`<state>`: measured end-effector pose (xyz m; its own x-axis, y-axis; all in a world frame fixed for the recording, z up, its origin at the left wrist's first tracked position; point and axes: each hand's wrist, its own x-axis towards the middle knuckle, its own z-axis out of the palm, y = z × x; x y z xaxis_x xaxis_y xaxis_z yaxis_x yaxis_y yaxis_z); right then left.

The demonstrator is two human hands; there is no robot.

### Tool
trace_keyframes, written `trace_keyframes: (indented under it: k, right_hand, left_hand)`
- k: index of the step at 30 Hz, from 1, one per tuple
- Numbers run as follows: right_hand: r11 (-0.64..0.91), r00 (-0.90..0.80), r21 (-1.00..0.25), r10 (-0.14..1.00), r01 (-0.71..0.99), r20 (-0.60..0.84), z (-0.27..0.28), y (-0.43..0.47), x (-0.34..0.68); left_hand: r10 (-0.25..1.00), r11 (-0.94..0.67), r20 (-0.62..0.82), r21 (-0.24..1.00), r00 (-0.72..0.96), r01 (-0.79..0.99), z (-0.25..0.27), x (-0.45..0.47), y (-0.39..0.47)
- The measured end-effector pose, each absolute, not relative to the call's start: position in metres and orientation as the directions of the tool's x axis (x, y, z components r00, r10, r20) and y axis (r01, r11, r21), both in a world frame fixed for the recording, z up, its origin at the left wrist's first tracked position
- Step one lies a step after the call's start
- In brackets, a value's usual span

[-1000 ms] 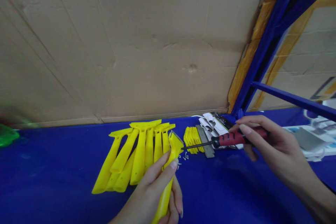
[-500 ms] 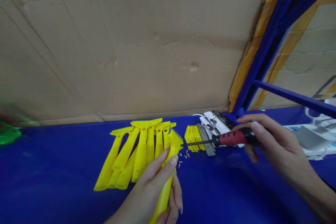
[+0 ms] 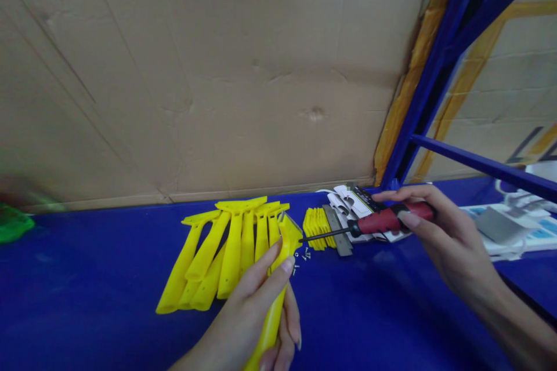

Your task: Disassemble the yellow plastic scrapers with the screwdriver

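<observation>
My left hand (image 3: pixel 256 301) is wrapped round the handle of a yellow scraper (image 3: pixel 272 324), its head tilted up with a metal blade edge showing. In my right hand (image 3: pixel 444 237) is a screwdriver (image 3: pixel 374 222) with a red and black grip, held between thumb and fingers. Its tip meets the side of the scraper's head. Behind my left hand lies a row of yellow scraper handles (image 3: pixel 230 249). Small screws (image 3: pixel 307 253) are scattered just right of the scraper. A row of small yellow plates (image 3: pixel 317 226) stands beside grey metal blades (image 3: pixel 337 232).
White and black printed cards (image 3: pixel 359 203) lie behind the blades. A power strip with white cables (image 3: pixel 516 226) is at the right. A blue metal frame (image 3: pixel 435 93) rises at the back right, before cardboard (image 3: pixel 261 69). Something green (image 3: pixel 15 223) sits at far left.
My right hand has shifted its fingers forward on the screwdriver's grip, which shows more of its red end. The tip stays at the scraper's head. The view has turned slightly right.
</observation>
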<state>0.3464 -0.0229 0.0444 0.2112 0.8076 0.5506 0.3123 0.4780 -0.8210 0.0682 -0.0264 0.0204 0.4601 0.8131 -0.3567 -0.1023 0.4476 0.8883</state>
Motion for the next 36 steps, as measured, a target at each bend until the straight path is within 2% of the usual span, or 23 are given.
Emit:
trace_keyframes:
  k: [3,6,10,14,18,22,26,30,34,36]
  right_hand:
    - [0.426,0.195,-0.804,0.822,0.414,0.536,0.046,-0.025,0.347]
    - [0.522,0.154,-0.785,0.791,0.334,0.592,0.046,-0.027,0.348]
    - [0.404,0.181,-0.806,0.837,0.434,0.517,0.044,-0.030,0.348]
    - [0.510,0.190,-0.764,0.768,0.396,0.612,0.044,-0.029,0.347]
    - [0.408,0.193,-0.794,0.824,0.451,0.533,0.045,-0.027,0.345]
    - [0.523,0.188,-0.765,0.765,0.376,0.616,0.047,-0.027,0.343]
    - [0.409,0.174,-0.795,0.832,0.448,0.527,0.048,-0.029,0.342]
    - [0.527,0.176,-0.754,0.762,0.391,0.624,0.047,-0.028,0.341]
    - [0.428,0.192,-0.748,0.790,0.507,0.582,0.047,-0.026,0.342]
    - [0.465,0.202,-0.739,0.763,0.488,0.614,0.048,-0.026,0.342]
  left_hand:
    - [0.809,0.452,-0.362,0.886,0.463,-0.098,0.022,0.068,-0.027]
    - [0.808,0.453,-0.347,0.883,0.476,-0.124,0.018,0.068,-0.026]
    - [0.800,0.455,-0.329,0.878,0.501,-0.150,0.011,0.069,-0.022]
    - [0.794,0.459,-0.336,0.878,0.507,-0.137,0.010,0.070,-0.023]
    - [0.818,0.446,-0.355,0.889,0.452,-0.108,0.022,0.069,-0.027]
    - [0.833,0.435,-0.374,0.898,0.408,-0.066,0.035,0.067,-0.029]
    - [0.813,0.461,-0.390,0.885,0.432,-0.068,0.037,0.066,-0.029]
    - [0.807,0.466,-0.393,0.883,0.440,-0.065,0.034,0.065,-0.027]
    - [0.791,0.482,-0.408,0.874,0.455,-0.054,0.029,0.064,-0.026]
    - [0.788,0.494,-0.424,0.868,0.447,-0.048,0.026,0.064,-0.025]
